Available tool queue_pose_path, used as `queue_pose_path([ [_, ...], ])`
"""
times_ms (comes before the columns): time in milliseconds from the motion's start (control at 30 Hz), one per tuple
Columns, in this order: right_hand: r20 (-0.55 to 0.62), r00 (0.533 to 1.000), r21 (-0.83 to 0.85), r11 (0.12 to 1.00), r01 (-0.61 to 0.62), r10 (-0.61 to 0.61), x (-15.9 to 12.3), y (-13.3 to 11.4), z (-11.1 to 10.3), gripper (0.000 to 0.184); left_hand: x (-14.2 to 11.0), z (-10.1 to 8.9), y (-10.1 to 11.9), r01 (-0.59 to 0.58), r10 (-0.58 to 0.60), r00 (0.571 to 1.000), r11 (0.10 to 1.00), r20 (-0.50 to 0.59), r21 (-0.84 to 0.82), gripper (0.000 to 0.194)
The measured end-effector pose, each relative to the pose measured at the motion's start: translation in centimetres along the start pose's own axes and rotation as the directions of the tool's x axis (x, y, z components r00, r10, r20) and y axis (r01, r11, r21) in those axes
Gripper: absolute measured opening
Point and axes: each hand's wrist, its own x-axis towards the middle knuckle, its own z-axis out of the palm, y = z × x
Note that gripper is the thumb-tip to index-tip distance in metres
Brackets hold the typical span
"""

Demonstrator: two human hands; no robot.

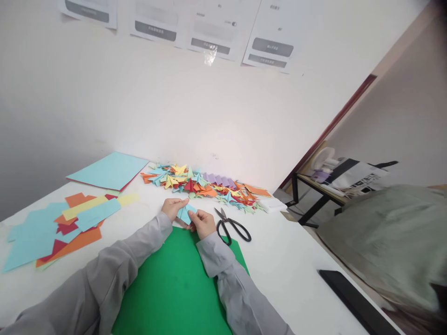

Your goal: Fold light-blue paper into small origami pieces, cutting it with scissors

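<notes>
Between my two hands is a small piece of light blue folded paper point(186, 213), raised over the far edge of a green sheet point(171, 284). My left hand point(173, 207) pinches its left side with thumb and fingers. On the right side, my right hand point(203, 224) is closed on the same paper, thumb on top. Fingers cover part of the folds. Open-bladed black-handled scissors point(233, 226) lie just right of my right hand. Behind the hands, a long pile of colourful folded paper pieces point(199, 185) runs along the wall.
Loose coloured paper scraps point(42, 235) spread over the left of the white table point(279, 260). A stack of blue sheets point(110, 170) sits at the back left. A long black object point(356, 300) lies near the right edge. Beyond stands a low table point(321, 190) with items.
</notes>
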Motion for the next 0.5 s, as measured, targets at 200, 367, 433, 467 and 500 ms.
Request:
queue_pose_path([
  [200, 0.000, 1.000, -0.012, 1.000, 0.000, 0.000, -0.11, -0.18, -0.12, 0.037, -0.15, 0.17, 0.00, -0.017, 0.018, 0.999, 1.000, 0.039, -0.026, 0.033],
  [367, 0.005, 1.000, -0.037, 0.999, 0.017, -0.017, -0.19, -0.14, -0.15, 0.037, -0.28, -0.02, 0.13, -0.017, 0.014, 0.998, 0.999, 0.068, 0.041, 0.030],
  [433, 0.008, 1.000, -0.040, 0.999, 0.020, -0.019, -0.23, -0.15, -0.15, 0.036, -0.13, -0.11, 0.02, -0.002, -0.001, 0.998, 0.999, 0.061, 0.042, 0.029],
  [467, 0.010, 1.000, -0.040, 0.999, 0.021, -0.020, -0.22, -0.13, -0.15, 0.036, -0.05, -0.15, -0.06, 0.010, -0.013, 0.998, 0.999, 0.060, 0.042, 0.029],
  [500, 0.011, 1.000, -0.038, 0.999, 0.022, -0.022, -0.20, -0.08, -0.16, 0.035, 0.03, -0.17, -0.14, 0.016, -0.018, 0.998, 0.999, 0.060, 0.038, 0.029],
])
